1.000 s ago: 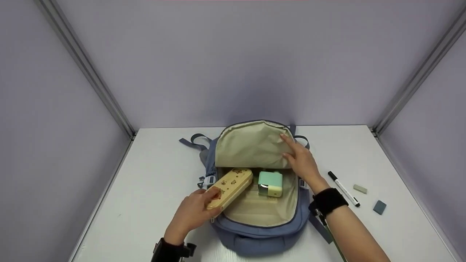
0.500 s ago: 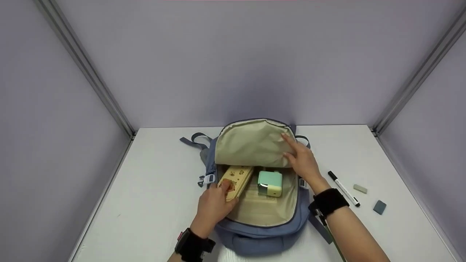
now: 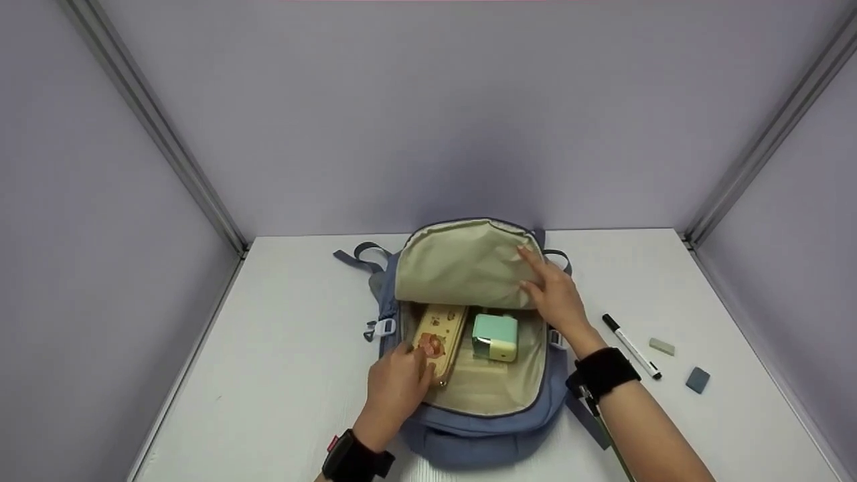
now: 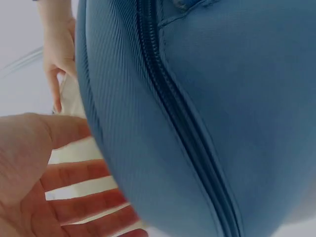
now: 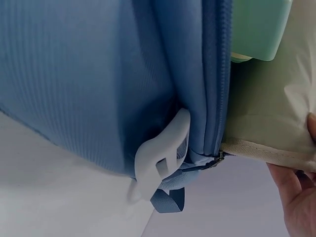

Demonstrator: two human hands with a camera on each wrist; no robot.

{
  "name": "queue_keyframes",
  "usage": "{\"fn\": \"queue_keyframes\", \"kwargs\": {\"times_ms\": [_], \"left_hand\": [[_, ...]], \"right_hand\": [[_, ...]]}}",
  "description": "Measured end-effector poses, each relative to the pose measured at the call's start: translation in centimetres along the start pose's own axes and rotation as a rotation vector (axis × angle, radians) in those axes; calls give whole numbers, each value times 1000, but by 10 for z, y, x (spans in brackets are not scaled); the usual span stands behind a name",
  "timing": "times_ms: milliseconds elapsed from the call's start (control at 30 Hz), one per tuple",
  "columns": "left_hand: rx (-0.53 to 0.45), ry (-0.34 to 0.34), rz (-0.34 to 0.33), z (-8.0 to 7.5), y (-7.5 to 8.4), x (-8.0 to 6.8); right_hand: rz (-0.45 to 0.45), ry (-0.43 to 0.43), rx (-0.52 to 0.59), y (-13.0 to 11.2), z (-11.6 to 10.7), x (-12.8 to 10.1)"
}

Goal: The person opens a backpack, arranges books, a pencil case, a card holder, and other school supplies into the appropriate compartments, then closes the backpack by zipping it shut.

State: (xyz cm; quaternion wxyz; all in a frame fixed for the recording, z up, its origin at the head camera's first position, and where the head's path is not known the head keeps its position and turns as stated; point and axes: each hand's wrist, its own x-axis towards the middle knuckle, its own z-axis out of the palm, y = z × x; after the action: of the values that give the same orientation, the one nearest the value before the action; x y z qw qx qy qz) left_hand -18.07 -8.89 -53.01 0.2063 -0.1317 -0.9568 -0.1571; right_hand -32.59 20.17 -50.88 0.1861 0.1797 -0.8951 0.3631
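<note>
A person's left hand (image 3: 396, 383) reaches into a blue fabric backpack (image 3: 482, 428), fingers spread beside a long, pale-yellow pencil case (image 3: 443, 331); contact is unclear. The right hand (image 3: 557, 294) pinches the cream-lined fabric flap (image 3: 458, 264), apparently to keep the mouth wide. Inside, the case lies slightly slanted, far end under the flap, printed with small brown motifs and a larger orange-red figure. Beside it sits a box-shaped mint-and-yellow object (image 3: 495, 328). On the white tabletop (image 3: 301, 375), right of the bag, lie a black-capped white marker (image 3: 631, 347), a pale grey-green block (image 3: 662, 347) and a slate-blue block (image 3: 697, 380).
</note>
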Motion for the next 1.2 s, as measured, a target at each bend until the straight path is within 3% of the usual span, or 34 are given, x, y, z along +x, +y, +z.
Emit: {"fn": "queue_keyframes", "kwargs": {"times_ms": [133,267,400,767,967,1200], "left_hand": [[-2,-31,95,-6,-3,-11],[4,-192,217,-8,-4,-18],[26,-300,270,-9,-4,-21],[59,-364,254,-2,1,-10],[33,-433,232,3,5,3],[5,-468,222,8,7,17]], "right_hand": [[-15,2,17,0,2,-1],[-21,1,20,1,1,-2],[-27,2,25,1,-1,-4],[-49,22,40,3,-1,-4],[-50,26,50,4,-1,-4],[-37,10,27,5,-1,-4]]}}
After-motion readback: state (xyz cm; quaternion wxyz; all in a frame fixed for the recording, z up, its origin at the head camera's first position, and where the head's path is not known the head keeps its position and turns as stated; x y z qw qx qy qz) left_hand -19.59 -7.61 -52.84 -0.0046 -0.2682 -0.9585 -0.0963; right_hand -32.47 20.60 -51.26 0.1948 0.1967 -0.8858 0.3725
